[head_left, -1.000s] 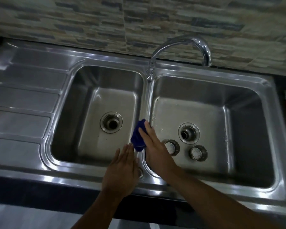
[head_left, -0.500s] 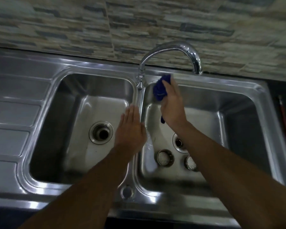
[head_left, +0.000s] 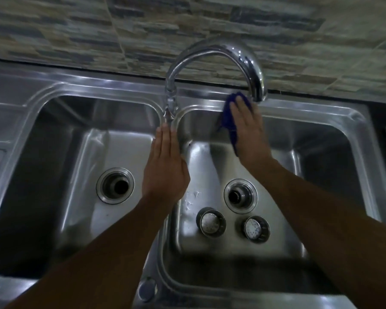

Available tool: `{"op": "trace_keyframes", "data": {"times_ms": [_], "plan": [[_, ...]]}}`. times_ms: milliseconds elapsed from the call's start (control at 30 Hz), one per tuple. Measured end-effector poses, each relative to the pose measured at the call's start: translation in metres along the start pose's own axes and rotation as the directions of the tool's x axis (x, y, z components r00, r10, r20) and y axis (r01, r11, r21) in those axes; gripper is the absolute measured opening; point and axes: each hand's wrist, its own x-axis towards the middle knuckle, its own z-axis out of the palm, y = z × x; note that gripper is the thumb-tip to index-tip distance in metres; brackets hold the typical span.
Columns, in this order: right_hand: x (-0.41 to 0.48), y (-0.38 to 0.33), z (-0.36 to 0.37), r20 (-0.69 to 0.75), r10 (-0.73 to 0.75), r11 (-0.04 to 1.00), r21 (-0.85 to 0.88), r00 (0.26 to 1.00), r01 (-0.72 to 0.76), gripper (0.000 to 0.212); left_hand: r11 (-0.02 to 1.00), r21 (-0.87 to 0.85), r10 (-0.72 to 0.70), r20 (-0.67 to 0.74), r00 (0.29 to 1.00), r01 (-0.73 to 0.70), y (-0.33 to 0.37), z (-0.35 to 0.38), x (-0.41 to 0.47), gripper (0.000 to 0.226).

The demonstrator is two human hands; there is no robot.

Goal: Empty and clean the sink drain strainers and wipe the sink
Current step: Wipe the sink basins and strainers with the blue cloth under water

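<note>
In the head view we place everything by the faucet (head_left: pixel 212 50). Just under its spout, our right hand (head_left: pixel 247 132) lies flat with straight fingers and presses the blue cloth (head_left: pixel 227 118) against the back wall of the right basin (head_left: pixel 321 139), up by the rim. It pinches nothing; the flat of the hand keeps the cloth there. Directly in front of the faucet's base, our left hand (head_left: pixel 165 172) rests palm-down on the divider (head_left: pixel 161 264) between the 2 basins, fingers straight and together, holding nothing.

Toward us from the faucet, on the right basin's floor, the left strainer (head_left: pixel 211 222) and the right strainer (head_left: pixel 256 226) sit side by side. Both are out of their seats, just nearer us than the open right drain (head_left: pixel 240 195). Left of the faucet and toward us, the left drain (head_left: pixel 115 186) in the left basin (head_left: pixel 65 141) is open too.

We judge the step in hand to be wiping the sink, with the strainers already lifted out. Whether they are fully clean is too small to tell.

The next move calls for steady flat pressure while we sweep the cloth along the back wall away from the spout, keeping the wrist low under it. The side walls and floor would follow, which means moving the strainers aside, then seating 1 in each drain.
</note>
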Motion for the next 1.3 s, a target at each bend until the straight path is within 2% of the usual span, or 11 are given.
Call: {"op": "trace_keyframes", "data": {"times_ms": [133, 267, 333, 400, 500, 667, 900, 1000, 1067, 1200, 1300], "plan": [[-0.024, 0.046, -0.009, -0.051, 0.312, 0.947, 0.090, 0.949, -0.307, 0.094, 1.000, 0.002, -0.014, 0.004, 1.000, 0.014, 0.004, -0.004, -0.001, 0.068], [-0.002, 0.018, 0.001, -0.065, 0.518, 0.849, 0.162, 0.853, -0.503, 0.091, 1.000, 0.009, -0.005, 0.007, 1.000, 0.005, 0.005, -0.005, -0.001, 0.069], [0.006, -0.017, 0.011, -0.082, 0.445, 0.892, 0.133, 0.892, -0.433, 0.088, 1.000, 0.013, 0.000, 0.001, 1.000, 0.000, 0.005, -0.006, 0.000, 0.067], [0.007, -0.054, 0.020, -0.109, 0.283, 0.946, 0.194, 0.953, -0.258, 0.083, 1.000, 0.018, 0.011, -0.011, 1.000, -0.010, 0.005, -0.006, 0.000, 0.065], [0.014, -0.083, 0.026, -0.114, 0.004, 0.999, 0.037, 0.993, 0.000, 0.081, 1.000, 0.024, 0.015, -0.024, 1.000, -0.014, 0.005, -0.004, -0.001, 0.071], [0.015, -0.030, 0.008, -0.004, -0.156, 0.981, -0.119, 0.988, 0.154, 0.083, 0.998, 0.049, 0.042, 0.004, 0.999, -0.042, 0.003, -0.003, -0.007, 0.077], [-0.030, 0.105, -0.021, -0.008, 0.094, 0.993, -0.078, 0.996, -0.094, 0.084, 0.970, 0.202, 0.130, 0.047, 0.990, -0.137, 0.007, 0.000, -0.025, 0.079], [-0.046, 0.155, -0.033, -0.017, 0.397, 0.917, 0.039, 0.918, -0.396, 0.081, 0.967, 0.213, 0.136, 0.026, 0.990, -0.139, 0.009, 0.000, -0.024, 0.080], [-0.044, 0.168, -0.035, -0.025, 0.483, 0.875, 0.052, 0.875, -0.482, 0.078, 0.967, 0.215, 0.129, 0.031, 0.991, -0.133, 0.010, -0.001, -0.021, 0.081], [-0.019, 0.139, -0.029, -0.068, 0.571, 0.814, 0.175, 0.818, -0.553, 0.073, 0.964, 0.217, 0.143, 0.051, 0.988, -0.151, 0.010, -0.002, -0.019, 0.084], [-0.013, 0.086, -0.012, -0.092, 0.400, 0.910, 0.160, 0.912, -0.383, 0.073, 0.966, 0.221, 0.125, 0.068, 0.990, -0.137, 0.009, -0.001, -0.017, 0.087]]}}
